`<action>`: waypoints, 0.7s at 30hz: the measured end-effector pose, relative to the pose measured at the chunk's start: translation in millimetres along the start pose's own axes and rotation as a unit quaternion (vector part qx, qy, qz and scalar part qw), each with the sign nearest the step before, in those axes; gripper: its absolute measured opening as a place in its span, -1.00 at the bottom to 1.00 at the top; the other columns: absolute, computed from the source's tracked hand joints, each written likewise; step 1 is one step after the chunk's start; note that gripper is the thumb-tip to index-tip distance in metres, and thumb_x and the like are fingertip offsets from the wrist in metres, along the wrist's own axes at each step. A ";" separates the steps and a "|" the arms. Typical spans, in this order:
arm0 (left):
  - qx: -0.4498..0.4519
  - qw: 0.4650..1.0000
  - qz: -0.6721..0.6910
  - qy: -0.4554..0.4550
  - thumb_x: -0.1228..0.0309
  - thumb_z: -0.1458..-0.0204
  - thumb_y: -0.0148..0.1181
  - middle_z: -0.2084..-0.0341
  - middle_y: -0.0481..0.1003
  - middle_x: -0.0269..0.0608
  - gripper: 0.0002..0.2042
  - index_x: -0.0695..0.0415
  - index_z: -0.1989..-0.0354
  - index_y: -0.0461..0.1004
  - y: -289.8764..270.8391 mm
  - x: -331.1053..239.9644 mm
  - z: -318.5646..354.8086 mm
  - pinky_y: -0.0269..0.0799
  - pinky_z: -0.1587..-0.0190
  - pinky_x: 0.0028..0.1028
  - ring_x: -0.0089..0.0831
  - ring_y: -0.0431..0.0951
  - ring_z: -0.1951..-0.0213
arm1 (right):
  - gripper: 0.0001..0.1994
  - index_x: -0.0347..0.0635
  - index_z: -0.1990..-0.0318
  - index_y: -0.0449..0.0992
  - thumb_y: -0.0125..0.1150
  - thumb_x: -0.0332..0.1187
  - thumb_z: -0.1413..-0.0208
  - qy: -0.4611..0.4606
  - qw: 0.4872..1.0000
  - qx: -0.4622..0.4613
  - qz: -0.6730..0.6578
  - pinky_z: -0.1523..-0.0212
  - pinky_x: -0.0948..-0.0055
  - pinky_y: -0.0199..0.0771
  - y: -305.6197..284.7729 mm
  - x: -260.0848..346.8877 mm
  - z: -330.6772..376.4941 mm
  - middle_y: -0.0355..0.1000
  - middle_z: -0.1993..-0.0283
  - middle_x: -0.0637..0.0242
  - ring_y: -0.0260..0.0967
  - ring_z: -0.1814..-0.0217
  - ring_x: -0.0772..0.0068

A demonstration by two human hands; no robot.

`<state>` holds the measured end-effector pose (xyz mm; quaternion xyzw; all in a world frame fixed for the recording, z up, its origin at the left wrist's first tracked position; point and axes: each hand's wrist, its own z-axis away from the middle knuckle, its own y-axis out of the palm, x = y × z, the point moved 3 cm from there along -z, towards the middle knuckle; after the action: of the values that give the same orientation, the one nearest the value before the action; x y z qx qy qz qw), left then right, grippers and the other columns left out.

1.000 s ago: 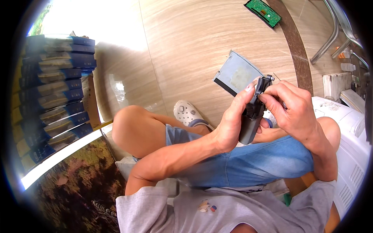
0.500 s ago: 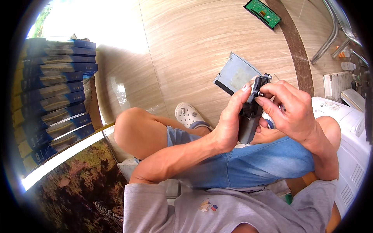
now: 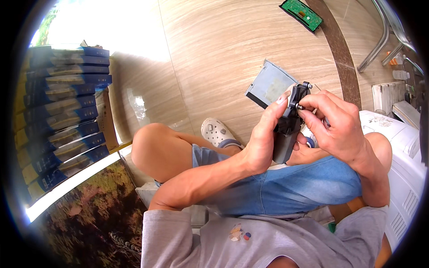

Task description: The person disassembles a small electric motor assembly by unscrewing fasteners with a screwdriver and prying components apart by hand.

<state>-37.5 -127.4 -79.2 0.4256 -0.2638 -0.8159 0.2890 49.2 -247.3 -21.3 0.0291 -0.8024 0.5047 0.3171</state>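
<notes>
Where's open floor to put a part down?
Roomiest: tiled floor between the blue box stack and grey panel, beyond the white clog. Smaller: between that panel and the green circuit board. Crowded: the panel's lower right, by the left hand, right hand and black device.

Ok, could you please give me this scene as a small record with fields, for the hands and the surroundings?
Left hand: holds a long dark plastic device
Right hand: thumb and index finger near the device's upper end; exact grip unclear
On the beige tiled floor, beyond the hands: a flat grey rectangular panel with a black edge
Farther out: a green circuit board in a black frame
Far left: stacked flat blue boxes
</notes>
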 end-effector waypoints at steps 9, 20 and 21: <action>-0.003 1.000 0.016 0.000 -0.25 -0.22 -0.29 0.22 0.49 -0.16 -0.28 0.09 -0.32 0.25 -3.0 2.0 -1.0 0.41 0.28 -0.40 -0.40 0.51 0.32 | -0.68 -0.37 0.29 0.60 0.38 -0.50 0.33 0.096 0.992 0.026 -0.084 0.40 0.40 0.54 -2.7 2.8 -1.0 0.45 0.26 0.27 0.47 0.33 0.28; 0.012 1.000 0.001 -0.013 -0.26 -0.22 -0.31 0.23 0.45 -0.18 -0.30 0.03 -0.31 0.25 0.2 1.4 -0.4 0.37 0.26 -0.40 -0.41 0.46 0.30 | -0.78 -0.28 0.31 0.60 0.35 -0.52 0.21 0.069 0.996 -0.027 -0.056 0.40 0.35 0.55 3.2 -1.5 0.2 0.45 0.34 0.31 0.49 0.34 0.27; 0.009 1.000 0.005 -0.012 -0.26 -0.22 -0.31 0.23 0.45 -0.18 -0.30 0.03 -0.31 0.25 0.1 0.9 -1.0 0.37 0.26 -0.40 -0.41 0.46 0.30 | -0.79 -0.28 0.32 0.59 0.35 -0.53 0.21 0.081 0.994 -0.021 -0.064 0.39 0.35 0.55 4.5 -1.5 1.2 0.45 0.33 0.30 0.48 0.34 0.26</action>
<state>-37.0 -128.3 -80.1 0.4173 -0.2770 -0.8169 0.2860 48.1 -246.5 -26.0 0.0328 -0.7807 0.4674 0.4134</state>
